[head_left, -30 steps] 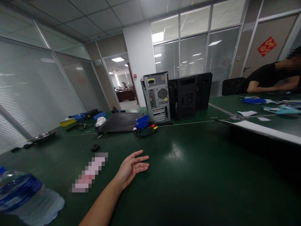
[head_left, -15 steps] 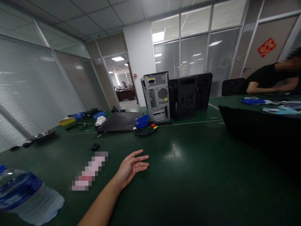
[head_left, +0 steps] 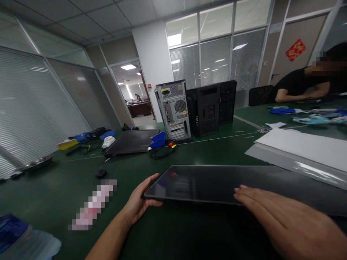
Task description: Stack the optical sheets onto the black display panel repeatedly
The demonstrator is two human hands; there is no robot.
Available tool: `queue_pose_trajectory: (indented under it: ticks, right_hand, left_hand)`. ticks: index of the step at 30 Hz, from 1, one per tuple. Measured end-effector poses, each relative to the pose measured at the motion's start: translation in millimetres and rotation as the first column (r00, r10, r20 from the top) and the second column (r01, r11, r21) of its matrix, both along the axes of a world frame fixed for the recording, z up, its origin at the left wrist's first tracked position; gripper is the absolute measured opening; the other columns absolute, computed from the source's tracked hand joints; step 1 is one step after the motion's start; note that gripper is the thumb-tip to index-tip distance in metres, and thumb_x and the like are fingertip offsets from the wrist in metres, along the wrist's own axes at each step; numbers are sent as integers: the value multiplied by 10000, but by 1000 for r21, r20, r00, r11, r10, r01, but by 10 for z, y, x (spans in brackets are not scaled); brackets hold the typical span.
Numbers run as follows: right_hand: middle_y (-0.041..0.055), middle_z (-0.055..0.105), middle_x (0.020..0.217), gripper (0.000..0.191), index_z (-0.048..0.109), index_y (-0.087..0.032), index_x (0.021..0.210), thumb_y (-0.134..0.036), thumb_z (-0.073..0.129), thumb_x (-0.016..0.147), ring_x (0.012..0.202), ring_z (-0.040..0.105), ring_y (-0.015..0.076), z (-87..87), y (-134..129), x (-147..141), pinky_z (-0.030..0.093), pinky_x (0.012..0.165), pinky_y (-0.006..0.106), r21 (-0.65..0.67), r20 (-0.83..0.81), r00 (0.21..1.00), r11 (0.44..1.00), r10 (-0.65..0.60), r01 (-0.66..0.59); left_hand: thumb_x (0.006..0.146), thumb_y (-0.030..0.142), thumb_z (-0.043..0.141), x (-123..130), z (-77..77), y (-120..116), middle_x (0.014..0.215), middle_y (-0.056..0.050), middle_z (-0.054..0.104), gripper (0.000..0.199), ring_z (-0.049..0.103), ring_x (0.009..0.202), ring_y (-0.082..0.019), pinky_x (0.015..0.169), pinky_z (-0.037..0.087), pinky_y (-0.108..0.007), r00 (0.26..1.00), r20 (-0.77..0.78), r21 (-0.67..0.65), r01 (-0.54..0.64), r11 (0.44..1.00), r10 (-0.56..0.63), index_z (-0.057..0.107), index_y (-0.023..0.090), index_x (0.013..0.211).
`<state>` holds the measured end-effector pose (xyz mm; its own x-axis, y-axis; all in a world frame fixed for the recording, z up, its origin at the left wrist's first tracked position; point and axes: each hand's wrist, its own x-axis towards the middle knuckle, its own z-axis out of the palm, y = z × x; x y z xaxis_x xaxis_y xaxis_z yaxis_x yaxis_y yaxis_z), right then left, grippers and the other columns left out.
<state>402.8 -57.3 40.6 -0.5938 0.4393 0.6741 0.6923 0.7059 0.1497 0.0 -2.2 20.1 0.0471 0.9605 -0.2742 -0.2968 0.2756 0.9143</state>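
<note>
A black, glossy flat screen panel (head_left: 206, 182) with a thin frame spans the space in front of me, its face turned up and slightly tilted. My left hand (head_left: 138, 200) grips its left end, fingers at the far side and thumb at the near corner. My right hand (head_left: 290, 213) lies at the near long edge, fingers together over the rim; its thumb is hidden. The panel's right end runs under and past the right hand. To the left of my left hand are a small round black object (head_left: 101, 173) and a blurred-out pinkish strip (head_left: 93, 206).
A computer tower (head_left: 173, 112) and a black case (head_left: 207, 112) stand at the back. Another dark panel (head_left: 131, 141), a blue bin (head_left: 158, 140) and cables lie nearby. White sheets (head_left: 303, 148) lie right, a water bottle (head_left: 29, 240) left. A person (head_left: 298, 85) sits at the far right.
The dark panel has come from the right, turned flatter, and reached my left hand, which now grips its end. My right hand has come into view on it. White sheets at right are uncovered.
</note>
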Motion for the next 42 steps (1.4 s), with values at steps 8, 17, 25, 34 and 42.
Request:
queue_pose_trajectory:
  ticks: [8, 17, 25, 34, 42]
  right_hand:
    - [52, 563, 1277, 496, 476, -240, 1332, -404, 533, 868, 1135, 554, 192, -124, 374, -442, 496, 924, 323, -391, 166, 945, 899, 282, -200]
    - [235, 382, 1388, 758, 366, -46, 1389, -581, 394, 853, 1316, 311, 326, -534, 1644, 1294, 242, 1088, 454, -196, 171, 795, 771, -582, 606]
    - [336, 311, 1382, 1052, 265, -25, 1439, -820, 276, 749, 1303, 265, 412, -924, 1797, 2243, 250, 893, 584, -375, 188, 501, 410, -845, 832]
    - [278, 546, 1046, 827, 598, -128, 1210, -779, 355, 761, 925, 548, 377, -610, 1673, 2001, 346, 664, 464, -415, 215, 563, 447, -798, 793]
    - [211, 636, 959, 546, 576, -160, 1242, -500, 295, 920, 725, 611, 250, -533, 1587, 1837, 345, 568, 345, -434, 212, 618, 494, -757, 754]
  left_hand:
    - [740, 71, 564, -17, -101, 83, 1075, -110, 718, 576, 714, 812, -236, 710, 563, -380, 975, -39, 2, -219, 976, 219, 517, 217, 1296]
    - [670, -24, 545, -57, -197, 149, 1066, -89, 719, 587, 714, 796, -209, 714, 569, -349, 974, -18, 92, -223, 971, 225, 560, 214, 1206]
    - [673, -24, 566, -116, -180, 166, 997, -87, 738, 587, 719, 805, -228, 724, 574, -361, 963, -98, 123, -238, 963, 251, 543, 197, 1217]
    - [698, -47, 548, -100, -153, 158, 986, -79, 738, 566, 714, 861, -232, 738, 573, -361, 949, -136, 121, -270, 955, 285, 527, 217, 1198]
    - [697, -51, 533, -72, -164, 155, 982, -85, 733, 574, 701, 918, -246, 758, 567, -379, 941, -131, 151, -292, 944, 312, 507, 215, 1205]
